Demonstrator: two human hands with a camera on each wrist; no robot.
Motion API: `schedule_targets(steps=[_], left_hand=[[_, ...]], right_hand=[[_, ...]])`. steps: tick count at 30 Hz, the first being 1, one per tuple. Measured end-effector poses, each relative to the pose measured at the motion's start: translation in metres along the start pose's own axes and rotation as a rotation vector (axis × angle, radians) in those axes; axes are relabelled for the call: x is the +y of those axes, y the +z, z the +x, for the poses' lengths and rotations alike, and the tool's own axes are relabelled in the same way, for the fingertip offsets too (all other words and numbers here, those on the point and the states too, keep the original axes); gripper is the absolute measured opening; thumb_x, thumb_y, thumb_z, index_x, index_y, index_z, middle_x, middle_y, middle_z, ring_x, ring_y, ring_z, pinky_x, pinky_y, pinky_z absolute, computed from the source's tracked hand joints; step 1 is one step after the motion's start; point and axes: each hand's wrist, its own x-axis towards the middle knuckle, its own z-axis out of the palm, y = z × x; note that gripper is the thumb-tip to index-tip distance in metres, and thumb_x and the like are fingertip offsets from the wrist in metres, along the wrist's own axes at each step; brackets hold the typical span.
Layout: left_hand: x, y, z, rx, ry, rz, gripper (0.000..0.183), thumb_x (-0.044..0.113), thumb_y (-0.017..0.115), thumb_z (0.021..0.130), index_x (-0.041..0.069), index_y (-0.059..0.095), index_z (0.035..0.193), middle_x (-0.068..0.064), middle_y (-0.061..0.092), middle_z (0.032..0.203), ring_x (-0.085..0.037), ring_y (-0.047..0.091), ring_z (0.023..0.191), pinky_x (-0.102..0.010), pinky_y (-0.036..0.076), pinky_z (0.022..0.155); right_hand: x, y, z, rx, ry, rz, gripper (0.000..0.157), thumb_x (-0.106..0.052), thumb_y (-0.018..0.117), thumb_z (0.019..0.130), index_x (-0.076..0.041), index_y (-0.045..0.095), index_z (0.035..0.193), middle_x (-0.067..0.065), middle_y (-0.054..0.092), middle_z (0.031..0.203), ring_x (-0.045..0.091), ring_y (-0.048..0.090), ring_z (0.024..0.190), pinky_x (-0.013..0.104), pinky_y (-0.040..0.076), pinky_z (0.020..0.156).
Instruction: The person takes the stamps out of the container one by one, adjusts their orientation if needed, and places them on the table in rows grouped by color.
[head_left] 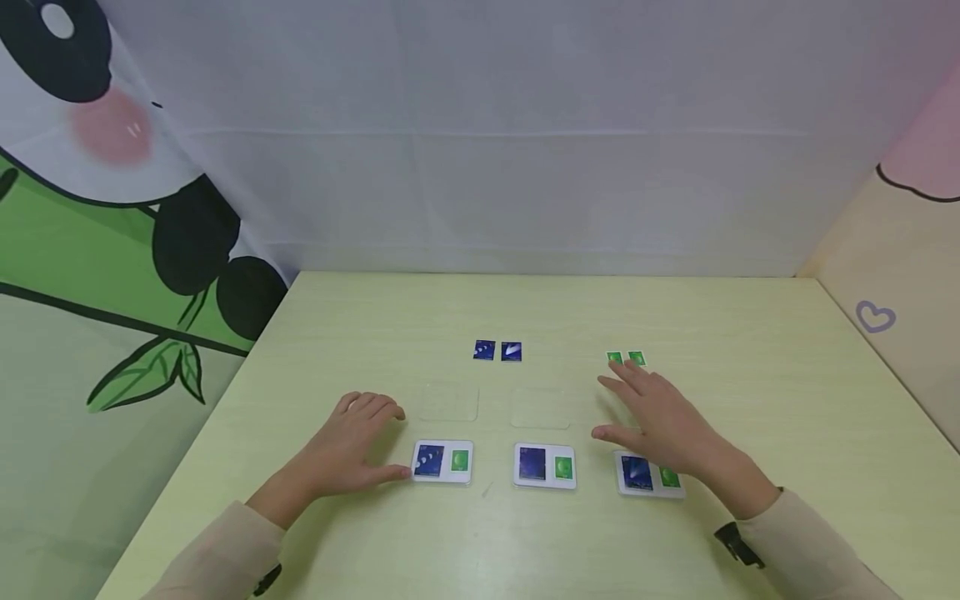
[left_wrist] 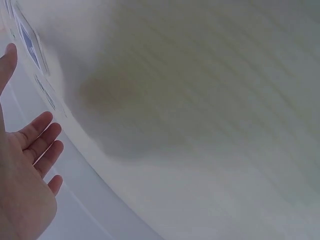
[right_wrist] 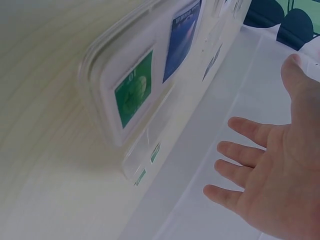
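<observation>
My left hand (head_left: 351, 450) is beside the left white case (head_left: 442, 478), its thumb tip close to that case's edge; I cannot tell whether they touch. Its fingers are extended and hold nothing. My right hand (head_left: 667, 421), fingers spread and grasping nothing, hovers over the right white case (head_left: 624, 483) and partly covers it. Each case shows a dark blue stamp and a smaller green stamp; a middle white case (head_left: 545, 483) lies between them. Two loose green stamps (head_left: 637, 357) lie just beyond my right fingertips. Two loose blue stamps (head_left: 484, 350) are farther left.
Clear plastic covers (head_left: 450, 405) lie behind the cases, another clear cover (head_left: 540, 410) behind the middle one. A third clear cover (right_wrist: 142, 152) shows in the right wrist view. The pale wooden table (head_left: 360, 317) meets a white cloth wall (head_left: 525, 167) at the back.
</observation>
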Motion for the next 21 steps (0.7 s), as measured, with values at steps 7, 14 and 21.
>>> schedule_targets(steps=[7,14,21], left_hand=[[0.004,0.001,-0.001,-0.021,-0.004,-0.021,0.070,0.067,0.067,0.074,0.015,0.058,0.120,-0.002,0.060,0.125,-0.023,0.051,0.122,-0.054,0.030,0.110],[0.008,0.000,-0.002,-0.053,0.016,-0.030,0.075,0.067,0.070,0.071,0.016,0.056,0.124,-0.001,0.060,0.127,-0.023,0.051,0.123,-0.054,0.030,0.111],[0.010,-0.001,-0.002,-0.042,0.054,-0.046,0.072,0.061,0.075,0.070,0.015,0.057,0.123,0.000,0.061,0.124,-0.022,0.053,0.122,-0.054,0.030,0.110]], right_hand=[[-0.006,0.004,0.005,-0.022,-0.001,-0.003,0.073,-0.055,0.062,0.086,-0.010,0.047,0.142,0.016,0.035,0.154,0.038,0.030,0.143,0.057,0.027,0.114],[-0.010,0.008,0.007,-0.014,-0.030,-0.005,0.074,-0.058,0.060,0.086,-0.010,0.047,0.141,0.016,0.035,0.154,0.038,0.031,0.143,0.057,0.027,0.114],[-0.015,0.010,0.006,-0.031,-0.043,0.008,0.073,-0.058,0.059,0.087,-0.009,0.047,0.141,0.016,0.036,0.154,0.039,0.031,0.143,0.057,0.028,0.114]])
